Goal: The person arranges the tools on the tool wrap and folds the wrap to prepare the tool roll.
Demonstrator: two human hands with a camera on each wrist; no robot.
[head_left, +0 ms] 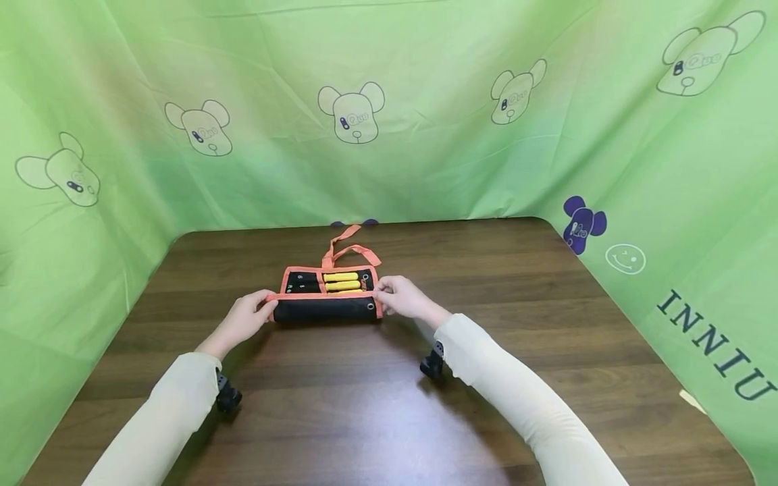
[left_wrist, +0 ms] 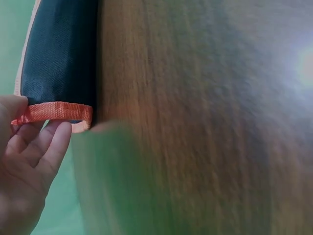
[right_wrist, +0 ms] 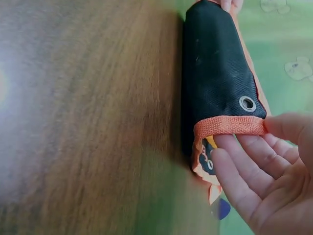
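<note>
A black tool roll with orange trim lies partly rolled up on the table. Its near part forms a thick roll, while the far part is flat and shows yellow tool handles in its pockets. My left hand pinches the orange edge at the left end, thumb on top and fingers beneath in the left wrist view. At the right end, my right hand grips the orange edging the same way, beside a metal eyelet. Orange tie straps trail from the far side.
The brown wooden table extends around the roll on every side. Green cloth with printed bear heads hangs behind and along both sides. A small pale piece sits at the table's right edge.
</note>
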